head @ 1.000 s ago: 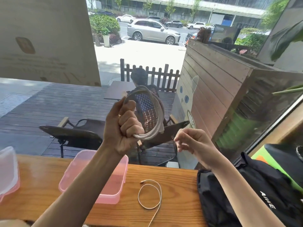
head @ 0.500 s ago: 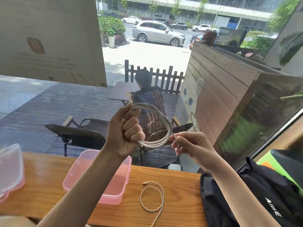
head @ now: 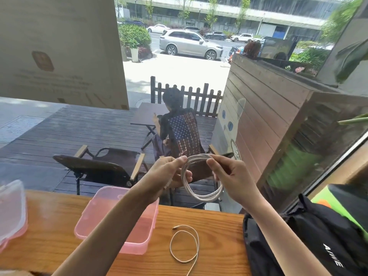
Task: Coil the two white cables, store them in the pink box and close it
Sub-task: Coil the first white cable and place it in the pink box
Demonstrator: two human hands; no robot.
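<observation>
1. Far left, the clear lid (head: 12, 208) is parked on the tabletop (head: 49, 222), so the box isn't closed yet.
2. The pink box (head: 117, 226) sits open beside it, partly hidden under the left forearm; nothing can be seen stored inside so far.
3. The left hand (head: 167, 176) has been lowered from the raised spot it held a second ago; the coil is now only pinched at its top between thumb and fingers (head: 182, 159), instead of being wrapped in a fist.
4. The coiled white cable (head: 201, 176) is held in the air above the tabletop, loops gathered and hanging down, so the winding looks pretty much done.
5. The right hand (head: 233, 176), which was apart from the coil a second ago, is now pinching its top too.
6. The second white cable (head: 185, 246) is left loose on the tabletop, just right of the box, not yet coiled.
</observation>
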